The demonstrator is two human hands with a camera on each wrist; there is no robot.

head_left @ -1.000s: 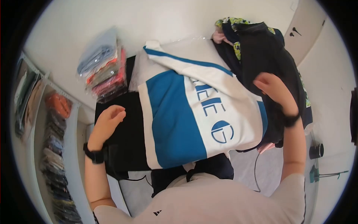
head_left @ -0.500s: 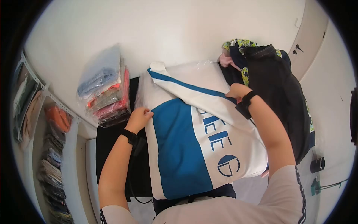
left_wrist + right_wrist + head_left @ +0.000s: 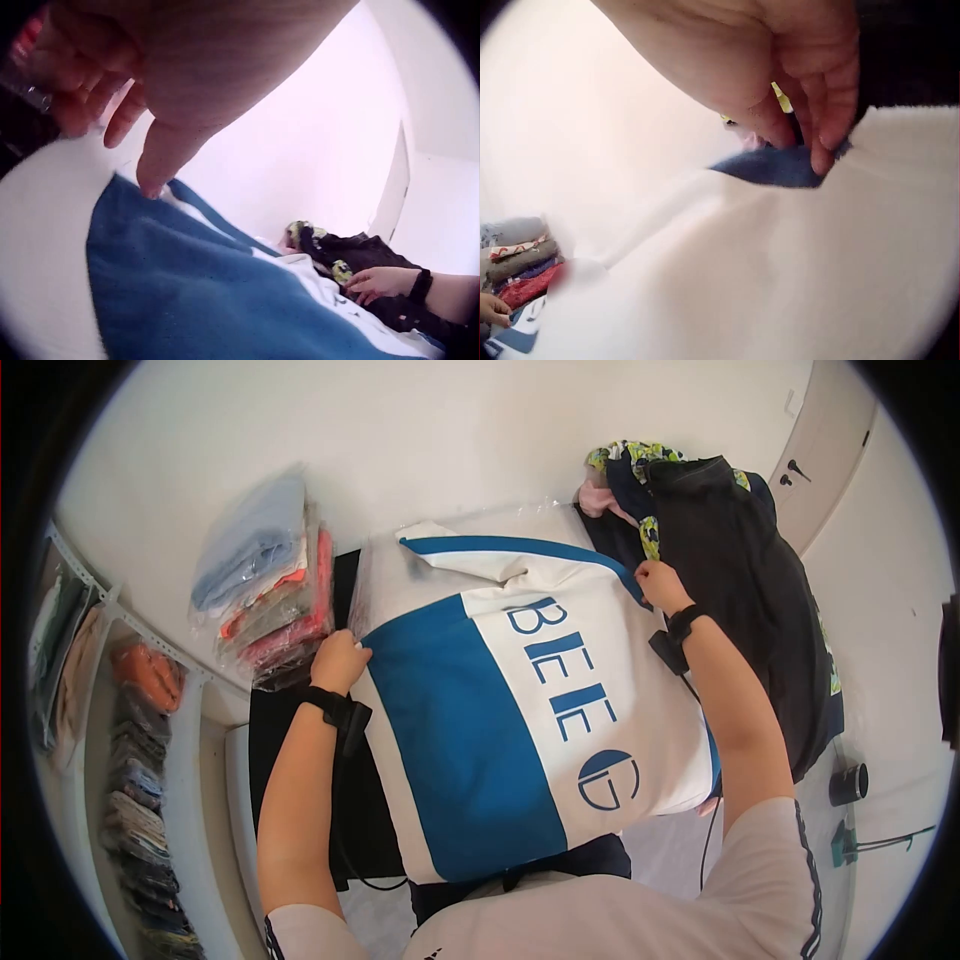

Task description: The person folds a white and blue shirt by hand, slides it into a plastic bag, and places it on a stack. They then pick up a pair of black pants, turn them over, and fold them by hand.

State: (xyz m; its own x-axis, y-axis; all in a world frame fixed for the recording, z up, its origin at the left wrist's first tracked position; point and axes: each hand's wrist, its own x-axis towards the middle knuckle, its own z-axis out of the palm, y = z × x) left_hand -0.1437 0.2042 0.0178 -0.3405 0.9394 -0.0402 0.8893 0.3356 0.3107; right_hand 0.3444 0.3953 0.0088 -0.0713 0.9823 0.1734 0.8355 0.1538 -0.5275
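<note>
A white and blue garment (image 3: 470, 730) with large blue letters lies across the dark table, one sleeve (image 3: 500, 550) folded over its top. My left hand (image 3: 340, 662) pinches its left edge near the corner of the blue panel; in the left wrist view that hand (image 3: 112, 90) has thumb and fingers at the fabric. My right hand (image 3: 662, 588) grips the blue stripe at the garment's upper right; the right wrist view shows this hand (image 3: 802, 82) pinching blue fabric (image 3: 772, 166).
Bagged folded clothes (image 3: 270, 580) are stacked at the back left. Dark and floral clothes (image 3: 720, 580) heap up on the right. Clear plastic (image 3: 390, 570) lies under the garment. Shelves with packed clothes (image 3: 145, 760) stand at far left.
Both hands came in from the sides onto the garment's upper edges. Since then the garment's upper part has spread wider, uncovering more letters, and the sleeve has bent; the left hand moved left.
</note>
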